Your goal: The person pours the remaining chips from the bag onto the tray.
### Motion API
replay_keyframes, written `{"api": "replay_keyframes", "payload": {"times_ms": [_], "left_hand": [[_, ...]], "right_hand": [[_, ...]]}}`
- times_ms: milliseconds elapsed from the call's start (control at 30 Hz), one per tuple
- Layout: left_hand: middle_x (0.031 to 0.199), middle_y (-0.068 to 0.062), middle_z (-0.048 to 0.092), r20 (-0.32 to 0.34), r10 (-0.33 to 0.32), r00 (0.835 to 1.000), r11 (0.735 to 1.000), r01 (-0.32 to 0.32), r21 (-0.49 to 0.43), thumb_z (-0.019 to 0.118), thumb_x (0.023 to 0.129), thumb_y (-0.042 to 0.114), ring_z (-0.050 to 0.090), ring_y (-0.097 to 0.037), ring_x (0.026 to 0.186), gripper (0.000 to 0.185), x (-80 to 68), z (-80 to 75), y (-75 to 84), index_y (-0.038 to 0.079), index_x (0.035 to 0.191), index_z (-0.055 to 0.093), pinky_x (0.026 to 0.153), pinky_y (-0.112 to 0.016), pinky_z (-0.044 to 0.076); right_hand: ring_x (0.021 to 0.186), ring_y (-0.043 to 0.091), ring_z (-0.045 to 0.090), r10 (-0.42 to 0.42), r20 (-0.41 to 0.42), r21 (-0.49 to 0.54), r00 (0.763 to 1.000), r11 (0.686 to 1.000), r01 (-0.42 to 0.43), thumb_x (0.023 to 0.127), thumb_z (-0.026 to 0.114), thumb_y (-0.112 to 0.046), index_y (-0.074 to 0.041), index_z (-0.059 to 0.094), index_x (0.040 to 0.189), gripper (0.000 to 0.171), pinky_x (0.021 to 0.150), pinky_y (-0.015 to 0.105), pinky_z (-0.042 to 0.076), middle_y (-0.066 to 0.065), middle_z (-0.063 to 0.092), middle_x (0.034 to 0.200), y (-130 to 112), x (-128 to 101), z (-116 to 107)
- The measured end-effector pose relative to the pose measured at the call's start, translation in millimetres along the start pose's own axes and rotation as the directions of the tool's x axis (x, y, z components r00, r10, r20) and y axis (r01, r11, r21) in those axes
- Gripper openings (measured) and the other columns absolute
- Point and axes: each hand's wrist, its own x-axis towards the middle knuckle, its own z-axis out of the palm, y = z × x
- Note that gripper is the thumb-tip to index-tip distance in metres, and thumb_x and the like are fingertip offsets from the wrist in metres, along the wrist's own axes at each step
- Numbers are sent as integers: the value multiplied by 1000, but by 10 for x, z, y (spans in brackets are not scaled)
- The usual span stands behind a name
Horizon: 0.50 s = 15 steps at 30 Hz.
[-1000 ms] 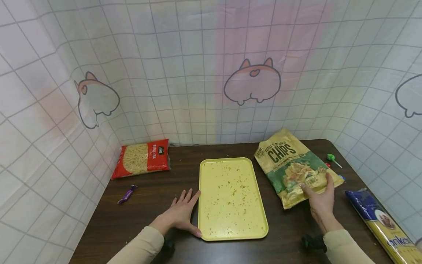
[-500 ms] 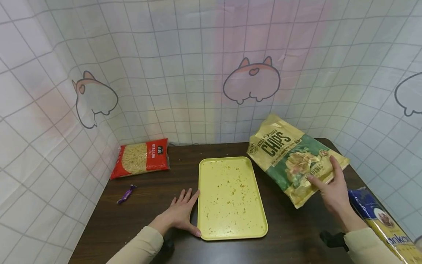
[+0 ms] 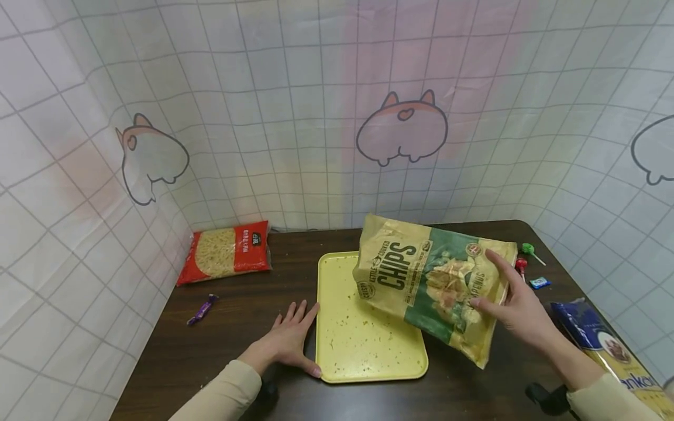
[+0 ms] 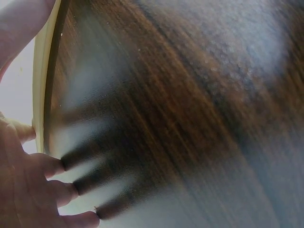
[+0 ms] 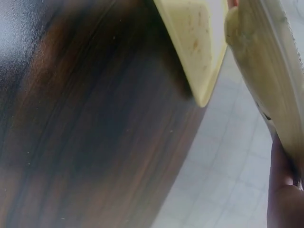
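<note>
Bag: the big yellow and green crinkly chips bag (image 3: 434,283) hangs tilted over the right half of the flat yellow plastic tray (image 3: 351,339); long side runs left to right
Right hand (image 3: 518,310): nearer; pinches the bag's right end
Left hand (image 3: 288,342): flat, fingers straight, on the dark wooden table (image 3: 237,327); touches the tray's left edge

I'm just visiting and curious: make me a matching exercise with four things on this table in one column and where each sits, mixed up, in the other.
Things:
1. chips bag
2. red pasta pack
3. purple candy
4. left hand

Places:
A. flat on the table at the yellow tray's left edge
B. back left corner by the wall
C. held over the tray by the right hand
D. alone on the table's left side

Pairs: 1-C, 2-B, 3-D, 4-A
</note>
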Motion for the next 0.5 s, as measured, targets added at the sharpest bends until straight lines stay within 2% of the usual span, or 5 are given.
{"api": "replay_keyframes", "payload": {"times_ms": [67,133,233,367,500], "left_hand": [[169,-27,16,-1,1,1000,1000,-1,-1,94,57,62,13,-51,155,140,-6,1,-2,14,164,18,117,-73,19],[169,-27,15,-1,2,1000,1000,-2,-3,94,58,62,13,-51,156,140,-7,4,-5,14,165,18,117,-73,19],[169,-26,15,-1,-1,1000,1000,1,3,94,57,63,12,-51,156,140,-5,5,-11,14,165,17,118,-73,19],[169,-26,14,3,-1,1000,1000,1,11,93,58,64,11,-50,156,141,3,-3,-11,14,165,17,118,-72,18],[170,-25,13,11,-1,1000,1000,1,14,93,59,64,10,-49,157,141,-2,-10,-5,14,165,16,118,-72,17]], "right_hand": [[53,12,51,-37,12,-54,999,998,38,93,76,-10,-17,13,166,97,52,27,48,29,14,167,-66,-25,23],[80,25,66,-74,20,-111,997,991,76,91,79,-12,-18,16,166,98,59,22,50,27,20,167,-125,-47,44],[128,44,52,-107,33,-188,994,976,111,89,81,-16,-22,19,165,98,75,17,48,22,25,167,-213,-83,56],[144,54,33,-115,70,-188,991,974,126,88,82,-18,-27,21,165,98,103,50,46,21,27,167,-331,-129,41],[145,55,32,-128,104,-209,986,967,148,87,83,-18,-30,22,164,99,97,71,40,19,31,166,-433,-154,14]]}}
